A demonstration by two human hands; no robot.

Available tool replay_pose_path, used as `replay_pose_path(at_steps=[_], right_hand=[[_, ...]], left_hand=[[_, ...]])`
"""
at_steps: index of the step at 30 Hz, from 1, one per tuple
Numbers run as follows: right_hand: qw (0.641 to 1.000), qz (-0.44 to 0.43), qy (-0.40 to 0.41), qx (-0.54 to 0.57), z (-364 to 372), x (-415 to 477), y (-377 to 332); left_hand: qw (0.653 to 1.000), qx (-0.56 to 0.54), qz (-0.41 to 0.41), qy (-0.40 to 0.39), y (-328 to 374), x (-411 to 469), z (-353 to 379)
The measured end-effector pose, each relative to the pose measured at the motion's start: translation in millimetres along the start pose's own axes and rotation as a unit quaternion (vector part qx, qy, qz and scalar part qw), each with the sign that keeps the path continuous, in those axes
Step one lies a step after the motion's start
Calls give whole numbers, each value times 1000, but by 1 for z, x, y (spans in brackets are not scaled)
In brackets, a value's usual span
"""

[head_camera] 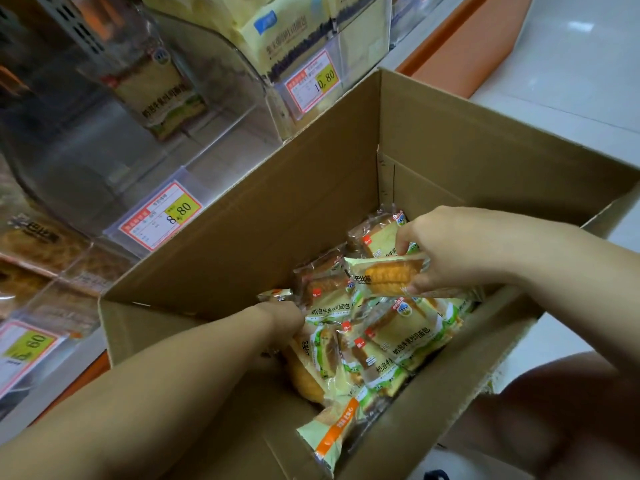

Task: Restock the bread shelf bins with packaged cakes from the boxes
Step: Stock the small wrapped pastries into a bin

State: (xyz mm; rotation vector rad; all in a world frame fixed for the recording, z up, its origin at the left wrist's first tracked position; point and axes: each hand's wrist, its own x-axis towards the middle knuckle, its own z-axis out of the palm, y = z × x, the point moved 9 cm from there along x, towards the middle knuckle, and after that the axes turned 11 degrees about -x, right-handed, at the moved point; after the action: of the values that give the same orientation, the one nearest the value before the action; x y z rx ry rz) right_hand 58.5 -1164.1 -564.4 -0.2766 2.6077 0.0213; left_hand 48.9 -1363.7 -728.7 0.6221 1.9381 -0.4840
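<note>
right hand [450,249]: fingers curled, pinched one cake packet [382,277] by its end, held above the heap [398,344].
left hand [282,315]: fingers buried in heap; grasp unreadable.
stock: lay loose in box [311,209].
box: sat against clear bin [114,140], probably for short transfers.

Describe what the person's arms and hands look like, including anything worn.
The left forearm and right forearm are bare to the frame edge: no sleeves show. The left hand and right hand wear no gloves; no watch, bracelet or ring is visible, though the left fingers are hidden.
</note>
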Motion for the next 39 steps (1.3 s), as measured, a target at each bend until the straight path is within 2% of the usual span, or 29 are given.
replay_pose_path(at_steps=[4, 10, 14, 18, 24, 29, 32, 37, 39], right_hand=[[1000, 7, 4, 22, -3, 0, 1], [993, 34, 95, 60, -29, -4, -1], [973, 35, 164, 161, -53, -19, -7], [952, 0, 192, 239, -65, -34, -29], [905, -63, 259, 332, -90, -57, -71], [869, -90, 321, 366, -117, -74, -115], [838, -114, 345, 408, -138, -80, -140], [791, -150, 359, 473, -164, -73, -182], [792, -161, 362, 465, -175, -68, -202]], left_hand=[[995, -56, 28, 78, 6, -24, -46], [957, -182, 50, 220, -5, -102, -112], [895, -309, 44, 319, -38, -161, -113], [827, -396, 51, 396, -57, -213, -100], [734, -449, 39, 508, -88, -288, -63], [642, -488, 27, 591, -117, -339, -32], [570, -516, 37, 638, -135, -361, -11], [399, -593, 42, 698, -172, -381, 41], [330, -613, 29, 717, -187, -389, 67]])
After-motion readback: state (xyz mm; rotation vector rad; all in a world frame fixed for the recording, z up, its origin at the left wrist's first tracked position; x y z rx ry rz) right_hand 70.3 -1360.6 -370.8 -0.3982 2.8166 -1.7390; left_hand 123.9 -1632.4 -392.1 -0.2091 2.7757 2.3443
